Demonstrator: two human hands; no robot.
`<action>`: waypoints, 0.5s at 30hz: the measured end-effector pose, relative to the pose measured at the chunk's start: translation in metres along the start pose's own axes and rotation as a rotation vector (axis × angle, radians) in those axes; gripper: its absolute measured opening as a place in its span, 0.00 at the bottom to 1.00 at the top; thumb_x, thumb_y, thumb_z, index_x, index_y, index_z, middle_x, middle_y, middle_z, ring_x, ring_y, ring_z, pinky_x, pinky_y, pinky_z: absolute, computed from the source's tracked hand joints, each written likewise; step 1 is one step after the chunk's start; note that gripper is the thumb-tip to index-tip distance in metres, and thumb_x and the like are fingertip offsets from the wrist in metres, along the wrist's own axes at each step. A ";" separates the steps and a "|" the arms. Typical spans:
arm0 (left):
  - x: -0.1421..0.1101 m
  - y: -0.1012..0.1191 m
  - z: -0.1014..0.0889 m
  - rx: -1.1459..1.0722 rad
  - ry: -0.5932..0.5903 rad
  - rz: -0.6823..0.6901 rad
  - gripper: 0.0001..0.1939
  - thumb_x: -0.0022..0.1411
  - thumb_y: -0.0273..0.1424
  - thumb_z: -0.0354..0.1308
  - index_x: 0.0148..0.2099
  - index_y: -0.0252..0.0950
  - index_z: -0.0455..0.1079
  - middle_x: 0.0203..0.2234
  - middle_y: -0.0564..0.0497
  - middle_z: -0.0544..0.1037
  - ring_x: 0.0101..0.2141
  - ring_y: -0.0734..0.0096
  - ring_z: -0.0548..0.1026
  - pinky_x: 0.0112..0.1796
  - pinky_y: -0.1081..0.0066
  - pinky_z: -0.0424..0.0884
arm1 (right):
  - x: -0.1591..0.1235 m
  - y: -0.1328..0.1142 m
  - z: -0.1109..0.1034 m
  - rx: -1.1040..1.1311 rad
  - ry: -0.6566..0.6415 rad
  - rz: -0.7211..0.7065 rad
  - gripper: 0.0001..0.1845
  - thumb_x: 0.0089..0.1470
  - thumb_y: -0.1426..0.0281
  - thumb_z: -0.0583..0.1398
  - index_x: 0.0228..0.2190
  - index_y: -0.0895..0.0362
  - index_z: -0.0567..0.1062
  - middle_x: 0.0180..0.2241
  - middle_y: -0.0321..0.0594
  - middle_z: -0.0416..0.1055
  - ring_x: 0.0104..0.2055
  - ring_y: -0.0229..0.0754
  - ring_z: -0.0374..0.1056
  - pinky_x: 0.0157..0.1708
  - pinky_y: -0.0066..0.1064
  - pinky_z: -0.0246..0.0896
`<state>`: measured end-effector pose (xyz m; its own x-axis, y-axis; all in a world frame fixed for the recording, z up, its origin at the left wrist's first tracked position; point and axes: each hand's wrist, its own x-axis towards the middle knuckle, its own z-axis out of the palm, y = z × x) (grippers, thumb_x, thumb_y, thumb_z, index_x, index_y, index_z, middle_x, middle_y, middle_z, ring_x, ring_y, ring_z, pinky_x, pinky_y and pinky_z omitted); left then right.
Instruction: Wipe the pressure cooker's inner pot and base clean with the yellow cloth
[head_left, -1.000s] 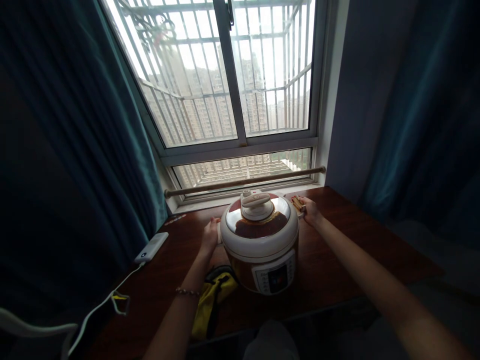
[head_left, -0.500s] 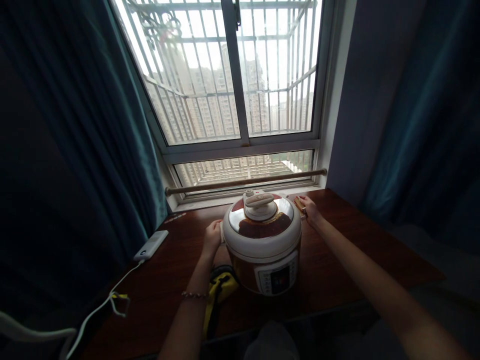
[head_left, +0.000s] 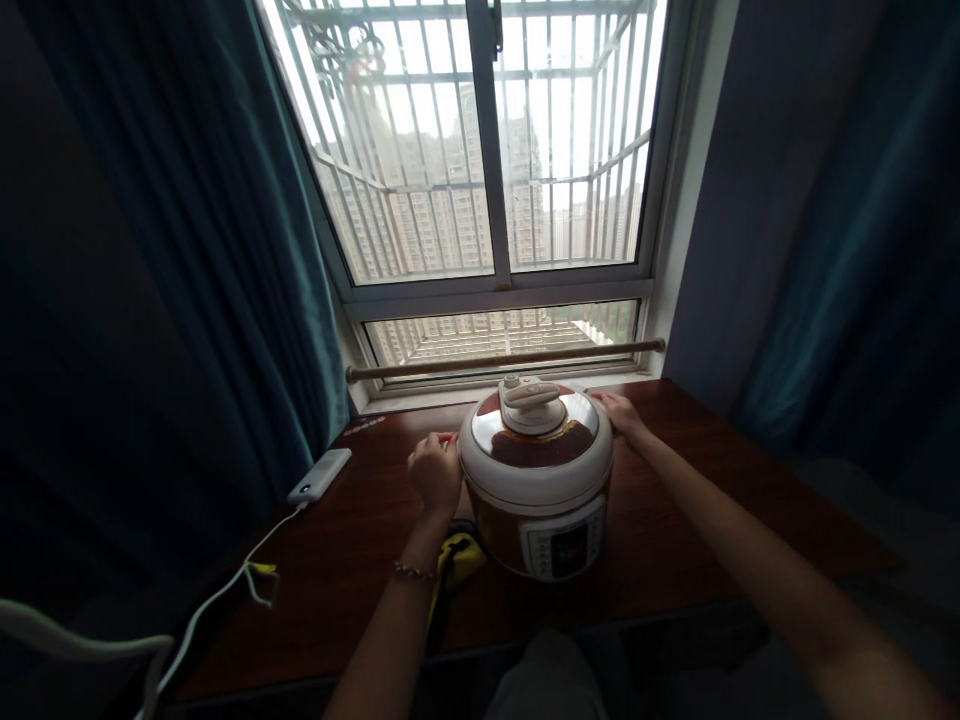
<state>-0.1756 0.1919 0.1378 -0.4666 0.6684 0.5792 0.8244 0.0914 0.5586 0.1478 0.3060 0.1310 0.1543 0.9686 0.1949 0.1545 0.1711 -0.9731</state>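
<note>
A white and brown electric pressure cooker (head_left: 538,480) stands on a dark wooden table (head_left: 675,530) below a window. Its lid carries a cream knob handle (head_left: 531,398), and a control panel (head_left: 566,548) faces me. My left hand (head_left: 435,468) is closed against the cooker's left side, at its side handle. My right hand (head_left: 621,412) grips the right side handle at the lid's rim, fingers curled round it. A beaded bracelet (head_left: 410,572) sits on my left wrist.
A yellow and black cloth (head_left: 453,566) lies at the cooker's front left. A white power bank (head_left: 321,476) with a white cable (head_left: 217,600) rests at the table's left. A wooden rod (head_left: 504,360) runs along the barred window. Teal curtains (head_left: 247,250) hang on both sides.
The view has shifted left, so the cooker now sits further right in the picture. My left hand has closed more tightly at the cooker's side. The cooker stays on the table.
</note>
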 end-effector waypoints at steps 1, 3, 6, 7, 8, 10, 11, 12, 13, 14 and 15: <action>0.000 0.000 0.000 0.010 0.002 0.001 0.11 0.57 0.37 0.50 0.33 0.36 0.69 0.30 0.45 0.74 0.35 0.58 0.71 0.40 0.62 0.62 | 0.000 0.000 0.000 -0.006 -0.004 0.001 0.14 0.48 0.68 0.51 0.27 0.56 0.76 0.34 0.40 0.76 0.39 0.42 0.69 0.41 0.31 0.61; 0.000 -0.001 -0.001 0.020 0.005 0.000 0.12 0.57 0.39 0.50 0.32 0.36 0.69 0.29 0.45 0.74 0.35 0.57 0.71 0.40 0.62 0.62 | -0.001 -0.001 -0.001 -0.014 -0.006 0.006 0.16 0.48 0.68 0.50 0.29 0.56 0.76 0.35 0.40 0.76 0.38 0.41 0.69 0.40 0.30 0.62; -0.001 -0.001 -0.003 0.012 0.007 -0.010 0.14 0.57 0.40 0.49 0.33 0.35 0.69 0.30 0.44 0.74 0.35 0.56 0.71 0.40 0.61 0.61 | -0.002 -0.001 -0.003 -0.034 0.012 0.018 0.18 0.48 0.67 0.49 0.32 0.57 0.77 0.35 0.40 0.76 0.35 0.42 0.70 0.36 0.31 0.63; -0.001 -0.001 -0.004 0.003 0.006 -0.014 0.14 0.58 0.40 0.49 0.33 0.35 0.69 0.30 0.43 0.74 0.36 0.56 0.71 0.40 0.61 0.61 | -0.002 0.000 -0.003 -0.044 0.022 0.024 0.19 0.48 0.66 0.49 0.33 0.58 0.77 0.34 0.40 0.76 0.34 0.42 0.70 0.35 0.31 0.63; 0.000 -0.001 -0.004 -0.010 0.003 -0.016 0.14 0.58 0.40 0.48 0.33 0.35 0.69 0.31 0.43 0.74 0.36 0.56 0.71 0.41 0.61 0.61 | -0.002 0.001 -0.003 -0.054 0.031 0.027 0.19 0.47 0.66 0.49 0.33 0.58 0.77 0.32 0.40 0.76 0.32 0.42 0.70 0.34 0.31 0.63; 0.001 -0.002 -0.003 -0.047 -0.010 -0.020 0.15 0.58 0.41 0.48 0.34 0.35 0.68 0.32 0.43 0.74 0.37 0.55 0.71 0.42 0.61 0.61 | 0.000 0.003 -0.002 -0.077 0.050 0.026 0.19 0.46 0.66 0.50 0.33 0.60 0.78 0.31 0.41 0.76 0.31 0.42 0.70 0.33 0.31 0.63; 0.001 -0.003 -0.002 -0.073 -0.019 -0.024 0.15 0.58 0.41 0.47 0.33 0.35 0.68 0.32 0.42 0.74 0.38 0.56 0.71 0.42 0.61 0.61 | 0.001 0.004 -0.001 -0.090 0.058 0.022 0.19 0.46 0.66 0.50 0.32 0.60 0.78 0.31 0.41 0.76 0.30 0.41 0.70 0.32 0.30 0.63; 0.003 -0.004 0.000 -0.102 -0.031 -0.031 0.15 0.59 0.41 0.47 0.33 0.35 0.68 0.32 0.42 0.75 0.38 0.56 0.71 0.42 0.61 0.61 | 0.002 0.006 0.000 -0.104 0.067 0.016 0.20 0.46 0.66 0.50 0.32 0.60 0.78 0.31 0.41 0.76 0.30 0.41 0.70 0.32 0.29 0.63; 0.004 -0.005 0.003 -0.136 -0.044 -0.042 0.16 0.59 0.41 0.46 0.33 0.35 0.68 0.33 0.42 0.75 0.38 0.57 0.71 0.42 0.62 0.62 | 0.002 0.007 0.001 -0.119 0.077 0.007 0.20 0.46 0.66 0.50 0.32 0.60 0.78 0.31 0.41 0.76 0.30 0.41 0.70 0.31 0.28 0.62; 0.005 -0.007 0.006 -0.173 -0.058 -0.060 0.16 0.60 0.41 0.45 0.33 0.36 0.68 0.32 0.43 0.75 0.38 0.58 0.72 0.41 0.63 0.63 | 0.003 0.009 0.002 -0.137 0.089 -0.003 0.20 0.46 0.65 0.49 0.32 0.60 0.78 0.31 0.41 0.77 0.30 0.40 0.70 0.31 0.28 0.62; 0.007 -0.008 0.009 -0.213 -0.071 -0.084 0.17 0.60 0.41 0.44 0.34 0.36 0.69 0.32 0.43 0.76 0.37 0.58 0.72 0.39 0.64 0.64 | 0.003 0.011 0.002 -0.161 0.104 -0.017 0.21 0.46 0.64 0.49 0.32 0.59 0.78 0.30 0.40 0.77 0.29 0.41 0.70 0.30 0.27 0.62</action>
<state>-0.1824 0.2028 0.1322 -0.5007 0.7161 0.4862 0.6939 -0.0037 0.7200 0.1481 0.3115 0.1207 0.2494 0.9405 0.2306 0.3107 0.1478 -0.9389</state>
